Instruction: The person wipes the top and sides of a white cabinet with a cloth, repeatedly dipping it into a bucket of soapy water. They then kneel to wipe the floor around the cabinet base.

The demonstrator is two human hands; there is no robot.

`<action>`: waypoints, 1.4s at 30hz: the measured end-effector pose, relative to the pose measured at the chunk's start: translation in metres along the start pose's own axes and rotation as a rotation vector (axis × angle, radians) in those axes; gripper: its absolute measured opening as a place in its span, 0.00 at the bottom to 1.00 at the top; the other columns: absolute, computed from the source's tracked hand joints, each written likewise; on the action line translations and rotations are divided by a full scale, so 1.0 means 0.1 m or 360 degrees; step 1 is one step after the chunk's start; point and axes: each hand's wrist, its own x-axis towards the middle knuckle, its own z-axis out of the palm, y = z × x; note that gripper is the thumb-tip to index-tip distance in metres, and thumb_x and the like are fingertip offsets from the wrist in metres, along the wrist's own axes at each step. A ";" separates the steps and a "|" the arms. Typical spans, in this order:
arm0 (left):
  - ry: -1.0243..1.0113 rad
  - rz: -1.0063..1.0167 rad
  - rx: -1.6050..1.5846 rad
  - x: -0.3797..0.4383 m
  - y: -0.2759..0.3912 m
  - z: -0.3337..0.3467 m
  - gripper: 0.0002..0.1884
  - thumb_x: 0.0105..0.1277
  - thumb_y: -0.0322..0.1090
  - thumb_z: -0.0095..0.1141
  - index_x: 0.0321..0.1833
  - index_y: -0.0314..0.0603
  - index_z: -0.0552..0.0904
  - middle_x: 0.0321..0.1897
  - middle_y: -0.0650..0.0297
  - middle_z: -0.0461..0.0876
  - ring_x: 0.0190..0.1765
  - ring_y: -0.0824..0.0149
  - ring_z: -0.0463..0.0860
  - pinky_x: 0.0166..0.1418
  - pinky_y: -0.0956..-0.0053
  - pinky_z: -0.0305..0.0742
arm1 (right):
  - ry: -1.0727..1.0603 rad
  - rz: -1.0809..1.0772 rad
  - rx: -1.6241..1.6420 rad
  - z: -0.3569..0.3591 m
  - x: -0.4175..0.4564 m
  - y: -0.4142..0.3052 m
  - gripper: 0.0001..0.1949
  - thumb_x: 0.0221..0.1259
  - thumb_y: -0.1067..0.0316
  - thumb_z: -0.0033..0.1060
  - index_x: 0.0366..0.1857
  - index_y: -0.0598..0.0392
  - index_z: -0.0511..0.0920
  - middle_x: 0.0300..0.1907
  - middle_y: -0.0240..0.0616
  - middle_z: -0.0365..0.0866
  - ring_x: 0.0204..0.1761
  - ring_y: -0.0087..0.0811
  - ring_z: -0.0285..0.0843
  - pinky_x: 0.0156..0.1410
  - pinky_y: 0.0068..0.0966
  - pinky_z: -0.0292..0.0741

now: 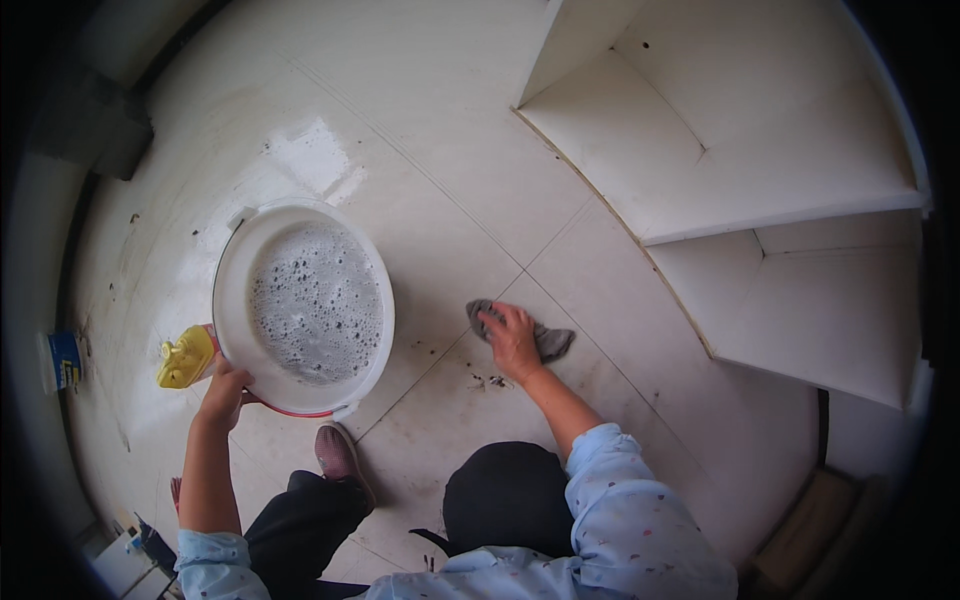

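My left hand (223, 390) grips the near-left rim of a white plastic bucket (384, 300). Soapy water with grey foam and bubbles (319, 300) lies inside it. The bucket's wire handle rests along its side, and a bit of red shows at the near edge. On the tiled floor, my right hand (516, 341) presses down over a wet grey cloth (556, 343), whose ends stick out at both sides of the fingers. Dark bits of debris (495, 381) lie on the floor just below that hand.
A yellow-topped container (184, 358) stands left of the bucket. White open shelving (795, 172) fills the right side, its lower edge along the floor. Near the left wall is a blue-labelled tub (61, 361). My shoe (337, 454) is close below the bucket.
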 end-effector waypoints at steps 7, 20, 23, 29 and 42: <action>-0.0070 -0.0045 0.0122 0.00 0.16 0.09 0.33 0.54 0.23 0.42 0.68 0.40 0.57 0.54 0.48 0.73 0.51 0.49 0.81 0.46 0.51 0.85 | -0.0369 0.0239 0.0602 -0.36 -1.36 0.05 0.21 0.54 0.77 0.60 0.54 0.51 0.80 0.56 0.45 0.76 0.59 0.47 0.72 0.65 0.40 0.69; -0.0126 -0.0287 0.0301 -0.03 0.19 -0.05 0.21 0.58 0.25 0.44 0.57 0.33 0.68 0.47 0.49 0.79 0.45 0.49 0.84 0.45 0.48 0.82 | 0.1660 0.1924 0.1806 -1.77 -3.57 1.44 0.26 0.71 0.67 0.51 0.70 0.66 0.62 0.63 0.46 0.73 0.61 0.35 0.74 0.66 0.31 0.70; -0.0182 -0.0258 0.0274 0.06 0.25 0.01 0.20 0.58 0.25 0.44 0.55 0.32 0.69 0.45 0.49 0.79 0.43 0.50 0.84 0.45 0.49 0.82 | 0.2103 0.1846 0.1361 -1.50 -3.81 2.04 0.26 0.67 0.67 0.55 0.67 0.67 0.65 0.63 0.49 0.74 0.63 0.40 0.73 0.69 0.35 0.69; -0.0135 -0.0333 0.0240 0.03 0.20 -0.05 0.21 0.57 0.26 0.43 0.55 0.30 0.69 0.45 0.48 0.79 0.42 0.49 0.83 0.45 0.53 0.81 | 0.1372 0.1689 -0.0428 -0.81 -2.56 1.98 0.27 0.53 0.69 0.64 0.62 0.51 0.74 0.63 0.56 0.68 0.64 0.55 0.65 0.70 0.44 0.64; -0.0094 -0.0524 0.0551 0.45 0.20 -0.28 0.26 0.60 0.32 0.44 0.63 0.27 0.65 0.52 0.42 0.77 0.49 0.45 0.81 0.52 0.49 0.78 | 0.0342 0.0432 0.0866 0.16 -1.35 0.14 0.20 0.57 0.77 0.58 0.55 0.52 0.78 0.56 0.48 0.75 0.57 0.49 0.73 0.65 0.38 0.71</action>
